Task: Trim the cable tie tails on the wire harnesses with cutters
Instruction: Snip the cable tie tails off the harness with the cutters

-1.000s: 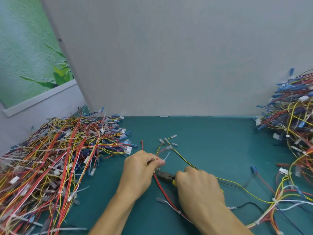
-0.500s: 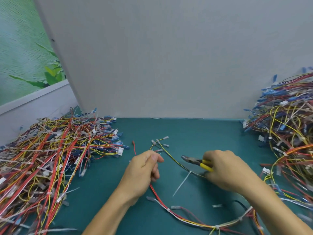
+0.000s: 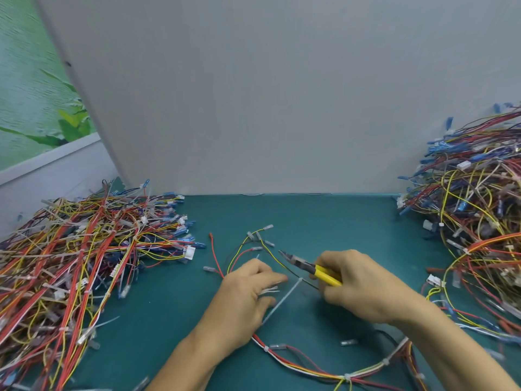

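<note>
**Desk:** What surface, what room?

**Photographer:** A teal counter (image 3: 310,215) backed by a grey panel (image 3: 282,94), with a green leaf print (image 3: 33,108) far left of the cutters (image 3: 310,268). Tangled red, yellow and blue wires form a left heap (image 3: 84,249) and a right heap (image 3: 473,221) either side of the cutters.

**Desk:** And the work?

**Photographer:** One wire harness (image 3: 310,368) lies loose on the counter, nearer the person than the cutters. The left hand (image 3: 248,294) curls its fingers over the harness wires just left of the cutters. A white cable tie tail (image 3: 282,301) slants out beneath the tool. The right hand (image 3: 358,289) has its fingers clamped round the yellow handles.
</note>
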Motion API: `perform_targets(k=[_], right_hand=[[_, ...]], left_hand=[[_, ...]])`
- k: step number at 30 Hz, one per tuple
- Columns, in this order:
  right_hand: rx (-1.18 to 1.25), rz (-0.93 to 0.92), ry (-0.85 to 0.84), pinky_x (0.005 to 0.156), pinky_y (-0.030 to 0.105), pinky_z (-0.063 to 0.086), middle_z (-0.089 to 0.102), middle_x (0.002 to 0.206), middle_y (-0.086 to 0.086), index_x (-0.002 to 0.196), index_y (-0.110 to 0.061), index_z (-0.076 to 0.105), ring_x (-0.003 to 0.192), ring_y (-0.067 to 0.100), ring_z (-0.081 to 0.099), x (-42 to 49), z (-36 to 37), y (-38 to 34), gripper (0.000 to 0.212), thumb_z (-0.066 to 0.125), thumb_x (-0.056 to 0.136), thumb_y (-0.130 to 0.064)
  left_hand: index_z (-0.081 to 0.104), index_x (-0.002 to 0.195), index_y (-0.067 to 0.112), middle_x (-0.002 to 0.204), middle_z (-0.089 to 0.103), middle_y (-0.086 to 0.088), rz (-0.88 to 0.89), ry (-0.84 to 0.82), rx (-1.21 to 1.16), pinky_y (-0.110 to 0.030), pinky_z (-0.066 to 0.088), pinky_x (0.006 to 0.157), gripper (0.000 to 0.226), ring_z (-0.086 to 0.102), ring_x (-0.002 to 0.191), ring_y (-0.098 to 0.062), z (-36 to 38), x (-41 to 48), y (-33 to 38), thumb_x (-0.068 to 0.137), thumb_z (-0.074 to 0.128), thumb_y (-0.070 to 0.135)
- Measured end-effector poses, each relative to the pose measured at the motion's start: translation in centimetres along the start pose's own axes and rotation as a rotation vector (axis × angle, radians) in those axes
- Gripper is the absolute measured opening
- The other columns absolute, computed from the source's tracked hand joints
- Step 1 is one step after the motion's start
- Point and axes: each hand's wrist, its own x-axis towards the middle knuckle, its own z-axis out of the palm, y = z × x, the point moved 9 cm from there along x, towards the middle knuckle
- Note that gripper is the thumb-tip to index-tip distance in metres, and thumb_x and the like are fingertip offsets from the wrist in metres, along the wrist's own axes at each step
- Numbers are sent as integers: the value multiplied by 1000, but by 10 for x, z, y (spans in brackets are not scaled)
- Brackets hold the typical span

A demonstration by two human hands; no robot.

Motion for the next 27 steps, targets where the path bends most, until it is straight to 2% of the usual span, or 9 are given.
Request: perform_targets(k=[5, 9, 11, 13, 16, 19, 21, 24, 27], right_hand=[[121, -46, -44, 58, 25, 40, 59, 70, 2, 78, -21, 60, 58, 7, 44, -2, 2, -15, 9, 61, 75, -13], [127, -37, -74, 60, 25, 41, 60, 71, 1, 74, -25, 59, 60, 7, 46, -3, 8, -18, 14, 62, 75, -12], [128, -26, -70, 62, 25, 42, 65, 76, 3, 80, -24, 62, 62, 7, 48, -2, 9, -17, 11, 63, 76, -14], [77, -16, -37, 58, 21, 40, 64, 76, 4, 85, -22, 64, 61, 7, 47, -3, 4, -15, 9, 63, 77, -18], [-163, -15, 24, 55, 24, 39, 54, 64, -1, 71, -31, 55, 60, 10, 46, -6, -12, -15, 10, 58, 76, -23], [-424, -24, -10, 58, 33, 42, 51, 71, -1, 62, -28, 43, 74, 23, 53, -11, -13, -18, 17, 52, 76, -27], [-500, -26, -54, 53, 31, 37, 48, 72, -2, 61, -25, 41, 78, 28, 55, -13, -6, -19, 17, 50, 76, -26], [-554, -9, -112, 47, 28, 29, 45, 68, -2, 61, -22, 42, 76, 29, 54, -16, -1, -18, 14, 50, 72, -20], [-557, 32, -139, 47, 28, 30, 43, 65, -2, 58, -23, 44, 71, 27, 51, -19, -6, -15, 15, 51, 71, -19]], left_hand=[[75, 100, 17, 85, 59, 0, 177, 117, -6, 0, 38, 70, 30, 53, 72, -3, -6, -1, 18, 72, 77, 9], [76, 91, 16, 97, 65, 0, 199, 180, -79, -11, 48, 77, 12, 62, 86, -4, -12, -2, 18, 79, 72, 14], [75, 86, 17, 99, 68, 8, 135, 112, -94, -14, 47, 80, 9, 63, 91, -2, -7, -1, 11, 84, 67, 20], [72, 84, 21, 86, 70, 16, 7, 30, -146, -15, 47, 77, 11, 64, 83, 0, 0, -2, -1, 88, 63, 21], [65, 79, 29, 76, 71, 17, -173, -50, -234, -20, 48, 74, 17, 64, 75, -2, 5, -2, -18, 92, 60, 18], [60, 81, 25, 74, 73, 11, -257, -64, -322, -9, 38, 54, 16, 53, 55, 5, 3, -1, -24, 96, 55, 18], [60, 84, 19, 74, 74, 6, -280, -85, -365, -6, 34, 48, 13, 46, 46, 10, 2, -1, -25, 96, 55, 16], [63, 86, 17, 76, 74, 3, -311, -132, -418, -6, 39, 57, 10, 57, 56, 6, 5, -3, -26, 92, 60, 9], [67, 86, 20, 77, 74, 0, -360, -159, -456, -23, 51, 75, 8, 66, 71, -10, 9, -6, -30, 81, 67, 14]])
